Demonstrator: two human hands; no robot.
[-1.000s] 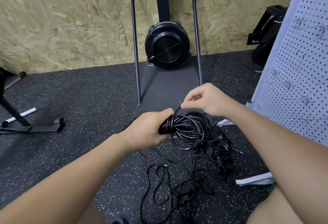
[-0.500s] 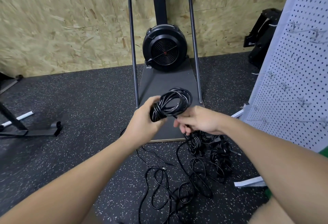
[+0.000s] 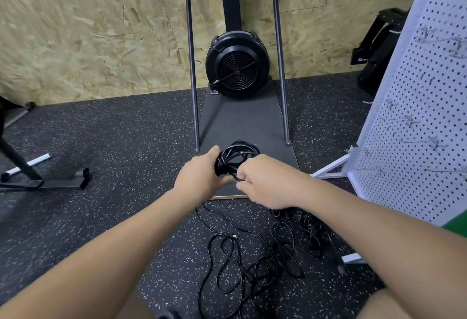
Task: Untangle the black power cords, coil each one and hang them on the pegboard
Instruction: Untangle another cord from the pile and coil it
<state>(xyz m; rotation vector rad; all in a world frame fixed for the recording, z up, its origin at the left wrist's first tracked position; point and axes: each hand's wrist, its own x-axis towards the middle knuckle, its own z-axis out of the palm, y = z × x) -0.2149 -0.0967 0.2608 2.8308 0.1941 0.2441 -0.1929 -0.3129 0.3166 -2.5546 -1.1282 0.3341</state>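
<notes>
Head view, and the fingers of both hands are mostly hidden behind the backs of the hands, so the detail of each grip is hard to read. The left hand (image 3: 202,177) is curled round one side of a coiled cord (image 3: 236,157), squeezing the loops into a tight bunch; the rest of the coil stands up above the knuckles, over the near edge of the dark platform (image 3: 242,121) of an exercise machine. The right hand (image 3: 267,179) sits just beside it, knuckles up, pinching a strand that runs out of the bunch. Both forearms reach forward from the bottom corners, nearly meeting. Below them a loose tangle of cords (image 3: 242,265) sprawls on the speckled floor (image 3: 113,141), part of it covered by the right forearm and part cut off at the bottom edge. The pegboard (image 3: 414,126) stands at the right, cropped by the frame, its hooks blurred; the coil is well apart from it
</notes>
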